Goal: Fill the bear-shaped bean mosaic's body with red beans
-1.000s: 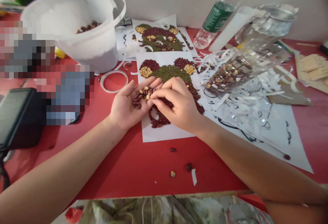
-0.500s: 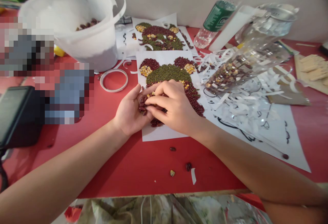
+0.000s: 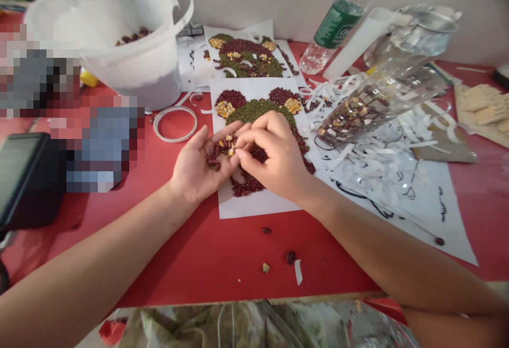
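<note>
My left hand (image 3: 191, 170) is turned palm up over the picture's lower left side. In its cupped palm lie several dark red beans (image 3: 213, 163) and yellow corn kernels (image 3: 228, 139). Thumb and fingers of my right hand (image 3: 274, 154) are pinched together at the edge of that palm, beside a pale kernel. Whatever sits between the fingertips is too small to make out. Beneath both hands, a bean picture (image 3: 254, 112) of green and red beans with corn covers a white sheet (image 3: 238, 209); its middle is partly hidden by my hands.
A white bucket (image 3: 159, 83) with beans inside stands at the left, near a white ring (image 3: 158, 128). Behind is a second bean picture (image 3: 246, 48). To the right are a tilted bottle of mixed beans (image 3: 353, 112), a green-labelled bottle (image 3: 338, 24) and paper strips (image 3: 369, 162).
My right hand has drawn back slightly to the right, uncovering more of the beans and corn in my left palm. My left hand has shifted a little left.
</note>
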Available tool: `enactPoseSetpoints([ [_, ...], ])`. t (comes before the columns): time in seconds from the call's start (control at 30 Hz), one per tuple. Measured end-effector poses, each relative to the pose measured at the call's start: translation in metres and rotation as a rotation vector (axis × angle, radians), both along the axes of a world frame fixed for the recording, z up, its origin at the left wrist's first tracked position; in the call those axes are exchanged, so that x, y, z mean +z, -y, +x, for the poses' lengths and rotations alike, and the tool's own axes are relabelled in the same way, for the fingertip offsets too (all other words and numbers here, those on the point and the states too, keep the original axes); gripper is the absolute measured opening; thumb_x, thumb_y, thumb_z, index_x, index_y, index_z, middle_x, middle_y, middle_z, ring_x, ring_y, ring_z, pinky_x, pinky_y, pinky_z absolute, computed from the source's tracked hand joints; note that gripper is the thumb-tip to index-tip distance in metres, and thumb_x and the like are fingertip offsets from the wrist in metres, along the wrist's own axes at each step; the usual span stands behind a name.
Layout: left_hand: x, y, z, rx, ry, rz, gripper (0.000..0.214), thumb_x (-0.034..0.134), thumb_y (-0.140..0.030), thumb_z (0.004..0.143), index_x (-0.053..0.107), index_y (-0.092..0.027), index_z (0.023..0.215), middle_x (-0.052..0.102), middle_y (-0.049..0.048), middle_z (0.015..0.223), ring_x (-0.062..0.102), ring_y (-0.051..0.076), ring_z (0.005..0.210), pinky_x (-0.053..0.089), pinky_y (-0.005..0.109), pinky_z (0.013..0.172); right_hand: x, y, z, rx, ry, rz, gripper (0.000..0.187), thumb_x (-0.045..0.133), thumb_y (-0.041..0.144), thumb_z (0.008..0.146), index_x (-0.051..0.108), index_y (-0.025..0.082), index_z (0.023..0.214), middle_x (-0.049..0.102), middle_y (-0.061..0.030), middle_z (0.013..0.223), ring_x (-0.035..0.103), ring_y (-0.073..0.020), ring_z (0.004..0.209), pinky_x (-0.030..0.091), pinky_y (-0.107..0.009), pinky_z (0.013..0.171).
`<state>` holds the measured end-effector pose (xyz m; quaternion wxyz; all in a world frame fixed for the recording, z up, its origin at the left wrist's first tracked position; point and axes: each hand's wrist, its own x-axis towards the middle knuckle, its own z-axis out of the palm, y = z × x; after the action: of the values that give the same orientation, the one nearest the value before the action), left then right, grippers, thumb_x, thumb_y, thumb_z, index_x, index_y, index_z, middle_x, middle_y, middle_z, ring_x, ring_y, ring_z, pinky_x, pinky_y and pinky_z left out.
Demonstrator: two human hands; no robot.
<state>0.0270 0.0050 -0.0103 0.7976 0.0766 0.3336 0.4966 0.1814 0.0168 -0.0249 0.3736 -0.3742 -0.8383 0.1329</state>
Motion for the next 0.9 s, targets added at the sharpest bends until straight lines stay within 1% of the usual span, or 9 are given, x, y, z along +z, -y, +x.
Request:
enactPoseSetpoints([
  [0.07, 0.000, -0.005, -0.005, 0.052, -0.015, 0.036, 0.056, 0.021, -0.040, 0.104, 0.047, -0.009, 0.143, 0.072, 0.0119, 0.121, 0.067, 0.019, 0.118, 0.058, 0.026, 0.092, -0.002, -0.007, 0.007, 0.041, -0.012, -0.039, 0.010, 0.057, 0.019, 0.087, 0.060, 0.022, 0.078, 0.054, -0.0035, 0.087, 0.053, -0.0196, 0.088, 0.043, -0.038, 0.083],
  [0.13, -0.001, -0.010, -0.010, 0.106, -0.019, 0.064, 0.057, 0.020, -0.040, 0.104, 0.040, -0.010, 0.149, 0.066, 0.0124, 0.134, 0.063, 0.019, 0.126, 0.056, 0.025, 0.097, -0.005, -0.012, 0.011, 0.106, 0.029, -0.093, 0.010, 0.058, 0.017, 0.085, 0.061, 0.021, 0.076, 0.052, -0.0025, 0.085, 0.052, -0.0180, 0.085, 0.042, -0.035, 0.079],
  [0.2, -0.001, -0.013, -0.013, 0.133, -0.025, 0.074, 0.057, 0.021, -0.039, 0.104, 0.038, -0.010, 0.151, 0.062, 0.0118, 0.140, 0.060, 0.019, 0.130, 0.055, 0.024, 0.099, -0.008, -0.015, 0.014, 0.154, 0.102, -0.130, 0.011, 0.059, 0.016, 0.084, 0.061, 0.020, 0.074, 0.051, -0.0018, 0.083, 0.050, -0.0172, 0.083, 0.040, -0.035, 0.079],
  [0.33, -0.002, -0.014, -0.013, 0.124, -0.026, 0.060, 0.056, 0.022, -0.038, 0.104, 0.038, -0.012, 0.151, 0.061, 0.0097, 0.142, 0.058, 0.017, 0.131, 0.054, 0.023, 0.100, -0.011, -0.013, 0.012, 0.173, 0.219, -0.134, 0.011, 0.059, 0.014, 0.083, 0.062, 0.019, 0.074, 0.052, -0.0025, 0.083, 0.048, -0.0180, 0.084, 0.037, -0.036, 0.081],
  [0.43, -0.002, -0.014, -0.013, 0.123, -0.023, 0.057, 0.056, 0.021, -0.039, 0.104, 0.038, -0.013, 0.151, 0.059, 0.0100, 0.144, 0.058, 0.018, 0.132, 0.054, 0.024, 0.100, -0.011, -0.010, 0.008, 0.151, 0.250, -0.119, 0.012, 0.057, 0.014, 0.084, 0.062, 0.019, 0.074, 0.053, -0.0034, 0.083, 0.048, -0.0186, 0.084, 0.037, -0.037, 0.082],
  [0.53, -0.004, -0.014, -0.012, 0.120, -0.012, 0.068, 0.057, 0.022, -0.039, 0.104, 0.037, -0.010, 0.151, 0.057, 0.0113, 0.146, 0.056, 0.019, 0.133, 0.054, 0.025, 0.102, -0.010, -0.007, 0.006, 0.114, 0.281, -0.098, 0.012, 0.056, 0.014, 0.084, 0.061, 0.019, 0.074, 0.053, -0.0039, 0.083, 0.048, -0.0191, 0.084, 0.037, -0.037, 0.082],
  [0.63, -0.006, -0.015, -0.012, 0.118, -0.005, 0.065, 0.057, 0.022, -0.039, 0.105, 0.039, -0.008, 0.150, 0.055, 0.0121, 0.148, 0.055, 0.021, 0.135, 0.053, 0.026, 0.103, -0.009, -0.004, 0.003, 0.082, 0.304, -0.115, 0.012, 0.057, 0.013, 0.083, 0.059, 0.019, 0.072, 0.054, -0.0040, 0.083, 0.047, -0.0196, 0.084, 0.037, -0.038, 0.082],
  [0.8, -0.002, -0.013, -0.012, 0.124, 0.017, 0.048, 0.057, 0.022, -0.040, 0.105, 0.038, -0.011, 0.151, 0.054, 0.0113, 0.150, 0.054, 0.020, 0.136, 0.054, 0.026, 0.103, -0.007, 0.001, -0.003, 0.015, 0.307, -0.234, 0.015, 0.057, 0.010, 0.079, 0.053, 0.020, 0.068, 0.055, -0.0045, 0.085, 0.049, -0.0216, 0.088, 0.038, -0.039, 0.085],
  [0.9, 0.003, -0.011, -0.012, 0.090, 0.038, 0.044, 0.055, 0.023, -0.037, 0.106, 0.036, -0.010, 0.152, 0.046, 0.0110, 0.156, 0.051, 0.022, 0.138, 0.053, 0.027, 0.105, -0.006, 0.002, -0.006, -0.041, 0.282, -0.318, 0.015, 0.058, 0.009, 0.077, 0.053, 0.020, 0.069, 0.055, -0.0063, 0.092, 0.050, -0.0249, 0.095, 0.039, -0.041, 0.087],
])
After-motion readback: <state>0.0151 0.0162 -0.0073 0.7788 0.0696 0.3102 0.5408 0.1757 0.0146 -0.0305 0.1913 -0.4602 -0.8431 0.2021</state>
